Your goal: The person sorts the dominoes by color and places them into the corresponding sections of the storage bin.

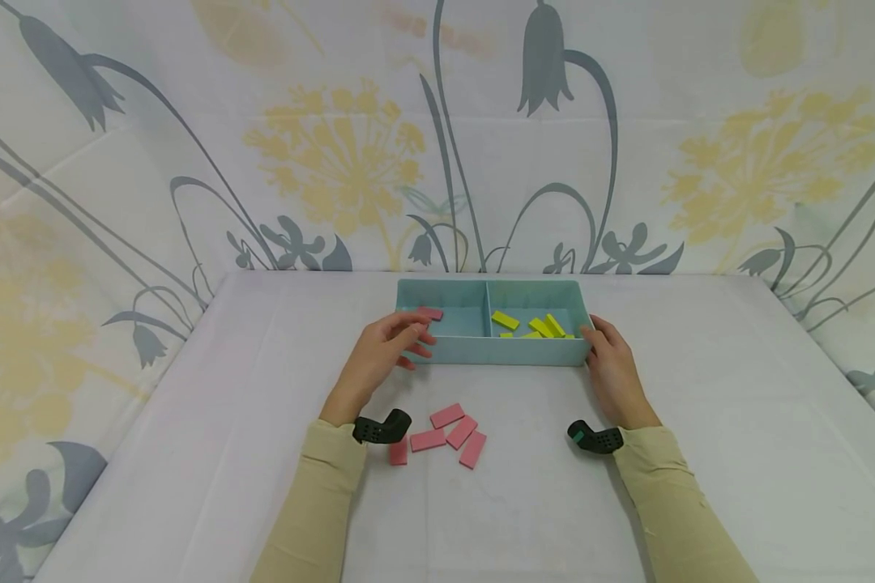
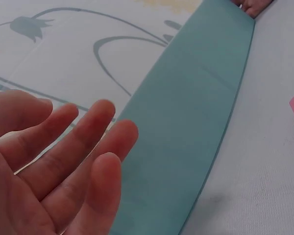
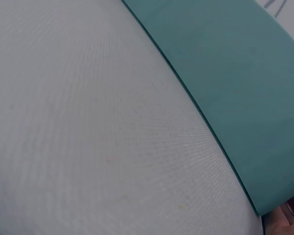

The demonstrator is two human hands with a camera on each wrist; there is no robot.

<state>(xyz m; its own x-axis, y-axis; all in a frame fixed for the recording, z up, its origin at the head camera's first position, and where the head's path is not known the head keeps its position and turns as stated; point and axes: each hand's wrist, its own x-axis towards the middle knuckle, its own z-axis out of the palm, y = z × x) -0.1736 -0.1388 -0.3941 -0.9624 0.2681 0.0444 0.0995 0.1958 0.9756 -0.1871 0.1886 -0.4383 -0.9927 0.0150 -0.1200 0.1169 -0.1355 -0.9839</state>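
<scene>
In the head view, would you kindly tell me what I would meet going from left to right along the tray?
You would meet the left hand, then the divider, the yellow blocks, and finally the right hand.

Khaki sleeves [image 1: 313, 494] meet black wrist cameras [image 1: 388, 427], one green-marked.

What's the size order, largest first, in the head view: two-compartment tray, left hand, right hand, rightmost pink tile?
1. Two-compartment tray
2. Left hand, right hand: too alike to rank
3. Rightmost pink tile
</scene>
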